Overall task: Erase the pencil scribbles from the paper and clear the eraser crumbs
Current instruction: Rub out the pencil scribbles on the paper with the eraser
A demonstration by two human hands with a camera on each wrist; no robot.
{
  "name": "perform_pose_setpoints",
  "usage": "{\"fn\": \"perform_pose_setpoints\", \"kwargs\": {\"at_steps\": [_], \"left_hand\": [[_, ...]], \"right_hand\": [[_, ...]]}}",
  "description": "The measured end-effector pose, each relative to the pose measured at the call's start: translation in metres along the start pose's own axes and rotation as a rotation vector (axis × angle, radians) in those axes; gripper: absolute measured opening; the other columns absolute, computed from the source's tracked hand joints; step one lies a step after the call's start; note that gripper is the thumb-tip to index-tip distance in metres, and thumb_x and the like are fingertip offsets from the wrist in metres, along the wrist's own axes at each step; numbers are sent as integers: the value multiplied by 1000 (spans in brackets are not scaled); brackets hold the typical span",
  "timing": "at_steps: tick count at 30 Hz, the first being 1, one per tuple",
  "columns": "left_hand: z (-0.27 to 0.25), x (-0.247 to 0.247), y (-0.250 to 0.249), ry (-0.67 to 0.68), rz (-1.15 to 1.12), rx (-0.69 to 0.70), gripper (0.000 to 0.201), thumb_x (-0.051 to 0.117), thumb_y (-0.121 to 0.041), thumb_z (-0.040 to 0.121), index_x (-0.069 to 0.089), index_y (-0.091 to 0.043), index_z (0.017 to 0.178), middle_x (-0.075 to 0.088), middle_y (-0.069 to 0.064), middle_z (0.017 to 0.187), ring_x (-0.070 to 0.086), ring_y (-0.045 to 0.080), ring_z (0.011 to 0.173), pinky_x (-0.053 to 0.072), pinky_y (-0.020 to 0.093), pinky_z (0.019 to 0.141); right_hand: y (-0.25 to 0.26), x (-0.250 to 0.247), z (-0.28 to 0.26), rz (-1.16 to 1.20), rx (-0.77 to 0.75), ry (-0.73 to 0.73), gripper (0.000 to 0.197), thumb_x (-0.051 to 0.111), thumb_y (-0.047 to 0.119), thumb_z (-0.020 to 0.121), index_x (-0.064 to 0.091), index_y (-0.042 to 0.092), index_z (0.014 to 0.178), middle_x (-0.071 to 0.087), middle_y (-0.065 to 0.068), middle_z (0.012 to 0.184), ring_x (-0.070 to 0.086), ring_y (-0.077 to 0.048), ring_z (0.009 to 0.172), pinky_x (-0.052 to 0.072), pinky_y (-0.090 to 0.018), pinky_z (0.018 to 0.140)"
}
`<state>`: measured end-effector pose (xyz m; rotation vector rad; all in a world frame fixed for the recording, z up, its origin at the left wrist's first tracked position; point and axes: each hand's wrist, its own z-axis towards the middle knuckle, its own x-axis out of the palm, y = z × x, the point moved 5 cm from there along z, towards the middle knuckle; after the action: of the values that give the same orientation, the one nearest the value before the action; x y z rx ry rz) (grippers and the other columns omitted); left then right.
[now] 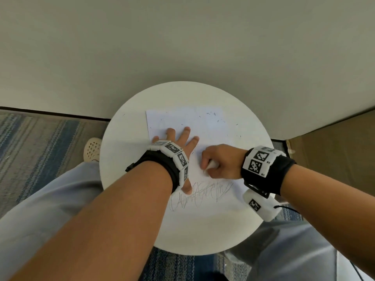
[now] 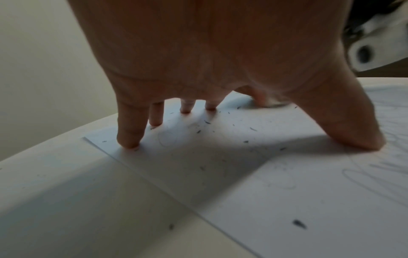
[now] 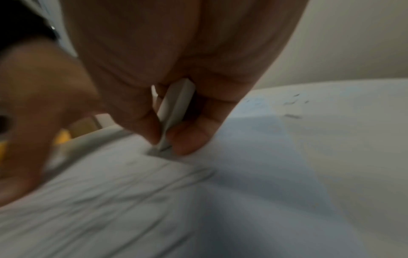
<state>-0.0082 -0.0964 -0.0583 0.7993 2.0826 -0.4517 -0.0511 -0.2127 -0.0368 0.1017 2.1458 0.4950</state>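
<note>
A white sheet of paper (image 1: 205,126) lies on the round white table (image 1: 125,126). Grey pencil scribbles (image 1: 200,193) cover its near part. Dark eraser crumbs (image 1: 211,114) are scattered over the far part and onto the table. My left hand (image 1: 180,138) presses flat on the paper with spread fingertips (image 2: 129,143) and the thumb down near the scribbles. My right hand (image 1: 215,161) pinches a white eraser (image 3: 174,111) between thumb and fingers, its lower edge touching the paper just right of my left hand. The right wrist view is blurred.
The table stands against a pale wall (image 1: 182,47). A striped blue-grey carpet (image 1: 40,142) lies to the left, with a cream shoe (image 1: 92,149) beside the table. My grey-trousered legs (image 1: 60,199) flank the table's near edge.
</note>
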Motion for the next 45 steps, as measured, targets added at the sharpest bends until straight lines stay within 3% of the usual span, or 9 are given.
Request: {"fn": "perform_pose_setpoints", "kwargs": {"at_steps": [3,7,11,16,19,23,27,37,45], "left_hand": [[-1,1,1,2,0,2,142,76,-75,48,-15,-35,150,-24,-5,157,-6,36,143,20,61,110],[2,3,2,0,-3,14,144,76,-76,45,-16,-35,149,-25,-5,156,-6,36,143,20,61,109],[0,2,3,8,-6,11,144,77,-74,47,-16,-35,149,-25,-5,156,-8,36,143,18,63,110],[2,3,3,14,-11,14,145,77,-74,45,-16,-36,149,-26,-5,156,-7,37,143,19,63,109],[1,1,2,12,-3,15,144,78,-73,46,-15,-35,149,-25,-5,156,-7,37,142,20,63,109],[3,3,4,3,0,16,146,77,-75,45,-18,-36,148,-26,-6,156,-7,36,143,20,62,110],[1,1,3,9,0,15,144,79,-72,48,-15,-35,149,-25,-5,156,-8,36,143,19,62,110],[3,4,4,11,-5,21,145,79,-73,45,-17,-37,148,-28,-7,155,-10,36,143,17,63,110],[3,5,4,-8,0,21,145,78,-74,44,-15,-37,149,-25,-9,156,-6,35,142,19,62,109]], "right_hand": [[-13,-16,2,16,85,-149,18,64,17,81,63,14,99,55,2,97,56,-19,90,37,-20,74],[-1,0,4,40,44,4,14,64,16,81,64,17,94,56,6,93,53,-12,83,40,-20,75],[-30,-33,7,188,282,-230,10,64,18,80,58,27,79,59,12,74,56,-12,76,40,-18,62],[-19,-19,11,239,227,-108,16,64,18,81,56,30,75,62,10,68,57,-3,56,44,-18,62],[-36,-39,10,244,348,-260,12,62,17,79,56,27,75,61,9,64,58,-10,65,44,-20,60],[-12,-18,12,189,203,-41,12,63,18,80,57,28,77,63,6,69,59,-7,59,49,-21,65],[-31,-37,11,219,327,-245,13,62,18,79,54,27,75,61,7,74,59,-15,73,45,-22,69],[-17,-22,8,152,251,-161,8,61,17,82,58,21,89,56,6,89,54,-14,84,41,-19,68],[-37,-29,5,248,376,-214,9,58,16,81,55,24,84,56,13,70,56,-14,77,41,-20,63]]}}
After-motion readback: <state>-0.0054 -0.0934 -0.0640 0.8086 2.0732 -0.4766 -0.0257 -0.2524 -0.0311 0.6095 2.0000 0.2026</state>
